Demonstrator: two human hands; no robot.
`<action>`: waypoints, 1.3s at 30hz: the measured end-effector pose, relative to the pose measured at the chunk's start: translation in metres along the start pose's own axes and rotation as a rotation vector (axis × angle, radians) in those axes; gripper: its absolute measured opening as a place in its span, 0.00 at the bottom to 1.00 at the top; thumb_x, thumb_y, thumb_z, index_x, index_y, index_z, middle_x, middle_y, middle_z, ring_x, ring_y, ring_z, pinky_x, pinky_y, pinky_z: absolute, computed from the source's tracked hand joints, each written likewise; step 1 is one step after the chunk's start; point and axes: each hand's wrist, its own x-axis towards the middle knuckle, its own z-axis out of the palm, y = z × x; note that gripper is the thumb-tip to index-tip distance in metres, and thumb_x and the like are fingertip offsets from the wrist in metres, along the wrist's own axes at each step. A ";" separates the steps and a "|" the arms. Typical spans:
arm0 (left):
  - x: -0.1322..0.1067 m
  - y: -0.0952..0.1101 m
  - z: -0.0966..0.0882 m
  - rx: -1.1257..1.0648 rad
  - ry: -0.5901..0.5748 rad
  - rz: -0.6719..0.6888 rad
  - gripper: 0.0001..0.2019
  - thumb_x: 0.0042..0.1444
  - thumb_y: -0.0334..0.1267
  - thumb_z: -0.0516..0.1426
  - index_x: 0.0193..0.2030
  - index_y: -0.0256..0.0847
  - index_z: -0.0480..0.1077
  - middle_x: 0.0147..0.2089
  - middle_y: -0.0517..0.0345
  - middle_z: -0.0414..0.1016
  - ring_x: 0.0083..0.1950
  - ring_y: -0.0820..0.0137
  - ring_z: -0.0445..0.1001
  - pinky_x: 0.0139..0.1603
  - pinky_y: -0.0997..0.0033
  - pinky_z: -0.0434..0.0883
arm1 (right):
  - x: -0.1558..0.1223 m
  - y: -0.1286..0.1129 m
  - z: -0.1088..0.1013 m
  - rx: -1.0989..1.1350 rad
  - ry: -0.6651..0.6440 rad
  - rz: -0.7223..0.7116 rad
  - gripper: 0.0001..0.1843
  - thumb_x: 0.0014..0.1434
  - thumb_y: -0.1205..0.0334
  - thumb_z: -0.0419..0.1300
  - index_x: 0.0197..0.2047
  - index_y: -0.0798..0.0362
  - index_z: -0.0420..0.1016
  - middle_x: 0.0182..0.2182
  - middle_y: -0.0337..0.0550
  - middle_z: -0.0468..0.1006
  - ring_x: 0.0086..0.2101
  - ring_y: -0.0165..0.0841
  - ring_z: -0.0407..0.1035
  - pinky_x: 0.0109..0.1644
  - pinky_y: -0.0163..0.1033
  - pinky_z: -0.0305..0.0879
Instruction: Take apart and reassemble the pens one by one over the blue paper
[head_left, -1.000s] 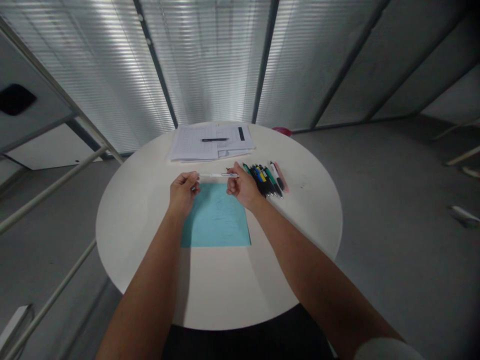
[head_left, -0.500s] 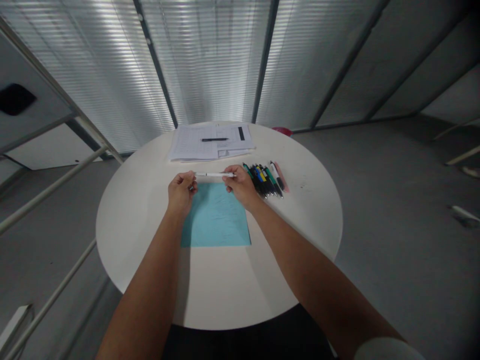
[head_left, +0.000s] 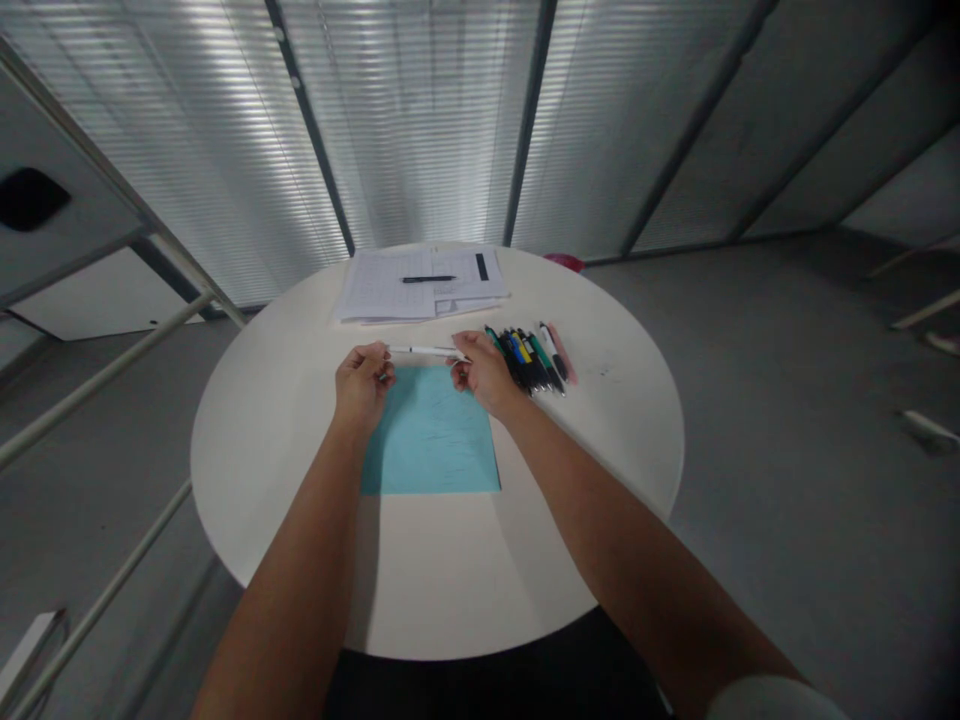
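A slim white pen (head_left: 424,350) stretches level between my two hands, above the far edge of a light-blue sheet (head_left: 431,430). My left hand (head_left: 364,378) is closed, pinching the pen's left end. At the other end, my right hand (head_left: 480,368) is closed with thumb and fingers on the pen. Faint scribbled lines show on the blue sheet. Just right of my right hand lies a row of several pens (head_left: 529,360) in black, green, yellow and blue. A white and black pen (head_left: 553,352) and a pink strip (head_left: 564,350) lie at the row's right end.
Printed papers (head_left: 390,290) are stacked at the far side of the round white table (head_left: 427,570), with a black pen (head_left: 429,279) on top. White metal rails (head_left: 105,380) run along the left. Window blinds stand behind the table, and a red object (head_left: 564,262) shows past its far edge.
The fingers of my right hand have shifted slightly on the pen's right end, covering more of it. My left hand stays in place.
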 end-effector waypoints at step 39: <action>-0.001 0.001 0.002 -0.046 0.023 -0.005 0.15 0.42 0.40 0.69 0.27 0.40 0.67 0.29 0.62 0.68 0.24 0.79 0.65 0.22 0.78 0.61 | 0.002 0.000 -0.002 0.061 0.019 -0.015 0.18 0.49 0.52 0.68 0.40 0.49 0.70 0.35 0.34 0.76 0.23 0.24 0.68 0.21 0.31 0.62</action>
